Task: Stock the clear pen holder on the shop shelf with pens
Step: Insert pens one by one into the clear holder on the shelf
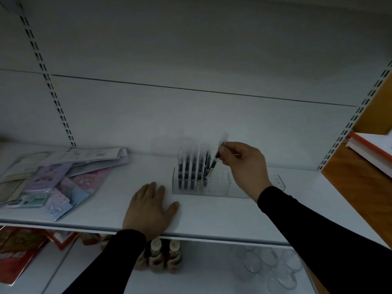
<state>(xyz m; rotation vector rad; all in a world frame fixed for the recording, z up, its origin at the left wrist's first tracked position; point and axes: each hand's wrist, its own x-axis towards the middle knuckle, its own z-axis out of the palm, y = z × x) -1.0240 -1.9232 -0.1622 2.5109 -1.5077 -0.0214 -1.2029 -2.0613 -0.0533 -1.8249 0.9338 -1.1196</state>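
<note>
Clear holder sits below-left of right hand, pinching tilted pen; left hand rests flat.

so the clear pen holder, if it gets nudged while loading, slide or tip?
Likely slides rather than tips: the clear pen holder looks low and wide on the smooth shelf. Probably light, thin clear plastic. The pens stand tall on its left side, so it may lean there. Right hand pinches one pen; left hand isn't bracing it.
</note>
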